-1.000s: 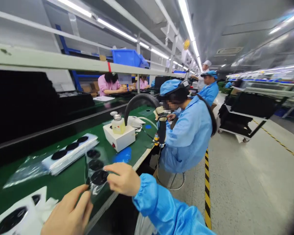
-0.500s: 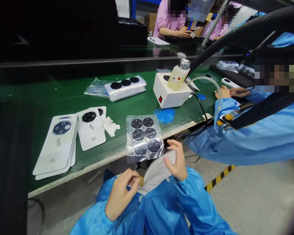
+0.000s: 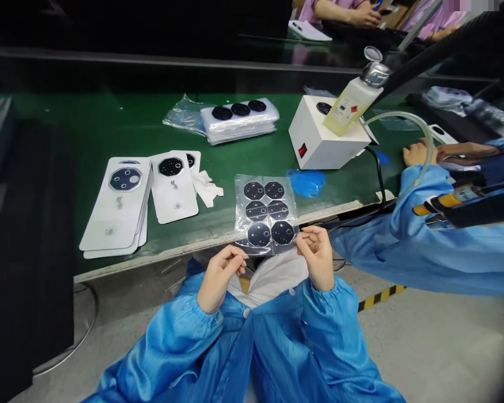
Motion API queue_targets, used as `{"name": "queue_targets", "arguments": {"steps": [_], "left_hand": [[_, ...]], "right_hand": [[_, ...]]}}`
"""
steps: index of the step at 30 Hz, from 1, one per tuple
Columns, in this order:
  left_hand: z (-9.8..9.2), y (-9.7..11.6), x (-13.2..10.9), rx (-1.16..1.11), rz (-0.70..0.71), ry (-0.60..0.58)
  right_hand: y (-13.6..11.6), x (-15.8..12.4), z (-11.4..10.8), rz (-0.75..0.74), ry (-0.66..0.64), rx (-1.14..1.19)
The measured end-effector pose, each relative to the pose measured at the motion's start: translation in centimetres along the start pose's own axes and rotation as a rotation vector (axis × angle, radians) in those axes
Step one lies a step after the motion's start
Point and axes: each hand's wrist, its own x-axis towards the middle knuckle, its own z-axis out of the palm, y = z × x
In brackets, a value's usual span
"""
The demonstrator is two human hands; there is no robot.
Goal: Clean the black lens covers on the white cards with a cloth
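A clear plastic sheet of round black camera-lens stickers (image 3: 270, 210) lies on the table, its lower end reaching over the front edge. My right hand (image 3: 317, 254) is closed, with thumb and finger pinched at the sheet's lower right edge. By the lower left corner is my left hand (image 3: 222, 278), also closed, its thumb and index finger pressed together. Whether those fingertips hold anything is too small to tell. Left of the sheet are a torn white scrap (image 3: 209, 189), a white phone back panel (image 3: 175, 196) overlapping another, and a stack of white panels (image 3: 115, 210).
Behind stand a wrapped stack with black discs (image 3: 240, 120) and a white box (image 3: 319, 143) bearing a pump bottle (image 3: 353, 106). A blue film piece (image 3: 306, 183) lies before the box. A co-worker's sleeve (image 3: 415, 196) and a hose (image 3: 420, 126) are at right.
My left hand has risen toward the sheet's lower left corner. My right hand has closed from spread fingers onto the sheet's right edge. The view has tilted down.
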Motion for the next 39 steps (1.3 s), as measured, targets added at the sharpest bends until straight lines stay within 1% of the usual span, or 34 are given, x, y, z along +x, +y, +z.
{"name": "queue_targets", "arguments": {"steps": [2, 3, 4, 5, 10, 13, 16, 19, 23, 29, 34, 39], "left_hand": [[-0.1, -0.5, 0.0, -0.018, -0.003, 0.011], [-0.2, -0.7, 0.0, -0.023, -0.003, 0.015], [-0.3, -0.8, 0.1, -0.025, -0.001, 0.018], [-0.3, -0.9, 0.1, -0.025, 0.002, 0.021], [-0.4, -1.1, 0.2, -0.019, 0.034, 0.02], [-0.5, -1.1, 0.1, -0.033, 0.058, 0.02], [-0.5, -1.1, -0.2, -0.05, 0.086, 0.028], [-0.4, -1.1, -0.4, -0.049, 0.1, 0.032], [-0.1, -1.2, -0.2, -0.02, 0.103, 0.042], [0.5, -0.6, 0.0, 0.046, 0.111, 0.03], [1.1, -0.4, -0.1, 0.099, 0.102, 0.032], [1.2, -0.3, 0.0, 0.118, 0.102, 0.036]], "right_hand": [[-0.5, -0.2, 0.0, -0.085, 0.093, -0.122], [-0.9, -0.3, 0.2, -0.138, 0.121, -0.179], [-1.5, -0.5, 0.4, -0.197, 0.121, -0.227], [-2.2, -0.6, 0.8, -0.259, 0.09, -0.267], [-5.6, -1.1, 3.4, -0.536, -0.219, -0.39], [-6.2, -1.0, 4.7, -0.616, -0.293, -0.434], [-6.1, -0.9, 5.2, -0.641, -0.317, -0.455], [-5.9, -0.8, 5.3, -0.644, -0.33, -0.457], [-6.0, -0.8, 5.2, -0.632, -0.358, -0.452], [-6.2, -0.4, 5.2, -0.599, -0.397, -0.438], [-6.2, 0.0, 5.0, -0.608, -0.416, -0.394], [-6.0, 0.2, 5.1, -0.615, -0.429, -0.362]]}}
